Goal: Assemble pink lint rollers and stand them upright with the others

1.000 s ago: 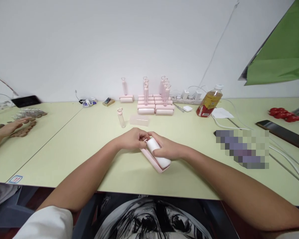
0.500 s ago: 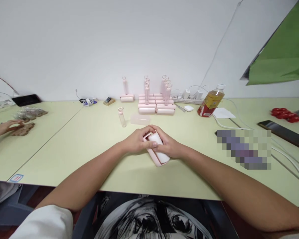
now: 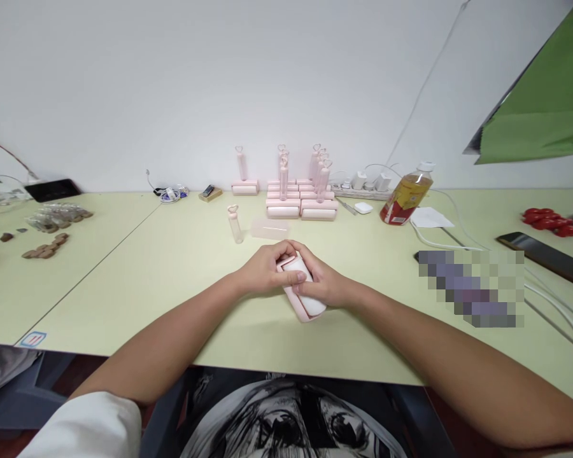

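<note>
Both my hands are wrapped round a pink lint roller head with a white roll in it, tilted over the table in front of me. My left hand grips its far left side, thumb across the white roll. From the right, my right hand holds the other side, its thumb also on the roll. The fingers underneath are hidden. Just beyond my hands a clear pinkish cover lies on the table. Left of the cover stands a loose pink handle with a loop on top.
Several pink lint rollers with upright handles are grouped near the wall, one apart at left. A tilted drink bottle, power strip, cables and a phone are at right. Brown pieces lie far left.
The white roll sits slightly lower in the pink frame, and the gap at its far end looks smaller. Another person's hand at far left has left the view.
</note>
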Tool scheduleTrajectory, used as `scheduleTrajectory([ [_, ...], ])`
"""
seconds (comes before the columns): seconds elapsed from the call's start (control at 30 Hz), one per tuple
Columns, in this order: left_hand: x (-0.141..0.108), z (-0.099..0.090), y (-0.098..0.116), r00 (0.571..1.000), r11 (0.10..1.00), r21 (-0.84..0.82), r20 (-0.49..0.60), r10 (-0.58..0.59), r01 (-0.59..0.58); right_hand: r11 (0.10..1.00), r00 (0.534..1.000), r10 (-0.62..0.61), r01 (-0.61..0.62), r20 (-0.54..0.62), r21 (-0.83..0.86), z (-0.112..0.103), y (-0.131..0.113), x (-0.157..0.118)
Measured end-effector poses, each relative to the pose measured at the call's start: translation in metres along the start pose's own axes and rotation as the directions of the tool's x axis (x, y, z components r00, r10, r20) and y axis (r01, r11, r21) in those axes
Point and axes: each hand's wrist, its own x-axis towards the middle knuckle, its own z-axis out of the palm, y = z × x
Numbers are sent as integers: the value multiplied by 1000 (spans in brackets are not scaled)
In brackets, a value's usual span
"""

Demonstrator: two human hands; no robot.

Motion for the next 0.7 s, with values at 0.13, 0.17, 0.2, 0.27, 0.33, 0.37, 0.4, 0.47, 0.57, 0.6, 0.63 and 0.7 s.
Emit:
scheduleTrajectory([
  [0.13, 1, 2, 0, 1000, 1000, 22, -18, 21, -21, 1000, 1000, -2, 2, -15, 2, 0, -1, 1],
  [0.17, 1, 2, 0, 998, 999, 43, -46, 34, -32, 1000, 1000, 9, -8, -25, 8, 0, -1, 1],
  [0.2, 2, 1, 0, 994, 996, 77, -100, 46, -39, 999, 999, 34, -34, -38, 12, 0, -1, 2],
  [0.27, 3, -4, -1, 952, 980, 197, -294, 88, -30, 992, 990, 123, -122, -64, 20, 0, 0, 2],
  [0.33, 5, -16, -3, 830, 930, 368, -523, 194, 14, 976, 972, 218, -215, -86, 42, 0, 0, 2],
  [0.37, 6, -24, -5, 746, 889, 456, -608, 272, 48, 968, 963, 250, -245, -97, 58, -1, 0, 2],
  [0.4, 7, -33, -7, 668, 844, 528, -661, 342, 91, 962, 957, 269, -262, -106, 74, -1, 0, 2],
  [0.47, 9, -51, -13, 574, 774, 603, -709, 410, 192, 956, 950, 288, -278, -120, 95, -2, 0, 3],
  [0.57, 11, -72, -26, 620, 702, 638, -699, 356, 316, 955, 946, 295, -287, -135, 80, -1, -1, 3],
  [0.6, 11, -76, -31, 653, 694, 637, -688, 317, 335, 955, 945, 296, -289, -138, 71, -1, -1, 3],
  [0.63, 12, -79, -35, 682, 694, 633, -677, 279, 344, 955, 945, 296, -289, -140, 63, -1, -1, 4],
  [0.7, 13, -81, -43, 730, 703, 619, -651, 209, 351, 957, 946, 291, -286, -143, 49, -1, -2, 4],
])
